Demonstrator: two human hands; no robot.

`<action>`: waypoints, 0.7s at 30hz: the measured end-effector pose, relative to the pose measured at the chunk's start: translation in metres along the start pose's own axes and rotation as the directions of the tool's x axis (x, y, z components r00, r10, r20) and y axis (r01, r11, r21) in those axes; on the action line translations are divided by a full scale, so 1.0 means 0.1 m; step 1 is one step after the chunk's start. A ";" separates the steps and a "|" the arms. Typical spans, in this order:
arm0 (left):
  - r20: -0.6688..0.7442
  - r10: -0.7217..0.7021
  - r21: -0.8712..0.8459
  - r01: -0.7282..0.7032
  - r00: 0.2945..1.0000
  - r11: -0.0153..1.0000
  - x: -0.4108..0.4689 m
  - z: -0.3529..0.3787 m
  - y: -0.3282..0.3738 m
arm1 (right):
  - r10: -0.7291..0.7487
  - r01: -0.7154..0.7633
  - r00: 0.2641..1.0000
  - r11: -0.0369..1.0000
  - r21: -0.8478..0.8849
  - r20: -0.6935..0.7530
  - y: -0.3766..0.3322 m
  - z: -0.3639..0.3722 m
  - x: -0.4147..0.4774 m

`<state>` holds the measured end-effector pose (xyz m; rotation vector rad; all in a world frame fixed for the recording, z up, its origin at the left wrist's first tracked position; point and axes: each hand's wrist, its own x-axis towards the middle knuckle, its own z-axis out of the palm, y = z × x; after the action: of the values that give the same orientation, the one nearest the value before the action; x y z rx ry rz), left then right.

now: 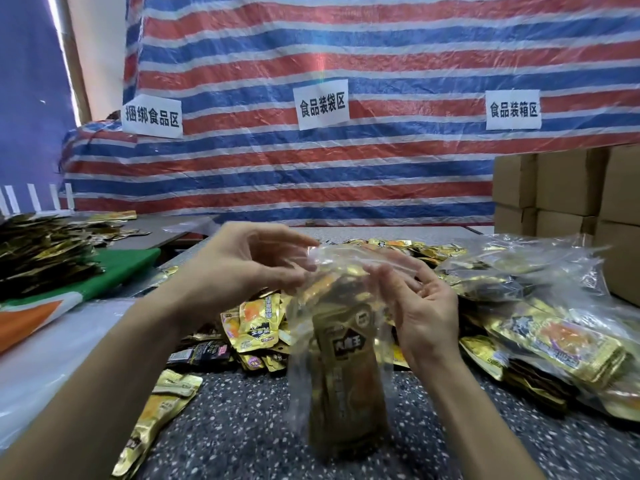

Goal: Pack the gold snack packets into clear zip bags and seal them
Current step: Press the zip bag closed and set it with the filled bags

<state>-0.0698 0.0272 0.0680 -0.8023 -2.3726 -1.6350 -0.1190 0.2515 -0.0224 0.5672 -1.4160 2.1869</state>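
A clear zip bag [341, 368] stuffed with gold snack packets stands upright on the speckled grey table [242, 420] in front of me. My left hand [242, 261] pinches the bag's top edge at its left end. My right hand [420, 299] holds the top at its right side, fingers curled against the plastic. Whether the zip strip is closed along its length I cannot tell. Loose gold packets [254, 323] lie in a heap behind the bag. More filled clear bags [554, 334] are piled on the right.
A stack of gold packets [41, 251] sits on a green board [124, 268] at the left. Brown cardboard boxes [568, 188] stand at the back right. A striped tarp [311, 150] with paper labels hangs behind the table. Two loose packets [156, 414] lie near my left forearm.
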 end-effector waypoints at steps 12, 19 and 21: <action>-0.428 -0.124 -0.498 -0.119 0.895 0.859 0.01 0.18 -0.70 | 0.091 -0.092 0.995 0.994 0.055 0.028 -0.09 0.00 -0.01; -0.535 0.002 -0.441 -0.281 0.845 0.852 0.07 0.26 -0.70 | -0.004 -0.005 0.999 0.982 -0.191 -0.048 -0.01 -0.05 0.02; -0.540 0.010 -0.438 -0.291 0.841 0.850 0.08 0.26 -0.71 | 0.000 -0.009 0.999 0.977 -0.212 -0.043 -0.01 -0.07 0.02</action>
<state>-0.1080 0.0353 0.0028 -0.4997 -1.4807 -2.1042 -0.1208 0.2584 -0.0232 0.4378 -1.6037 2.0050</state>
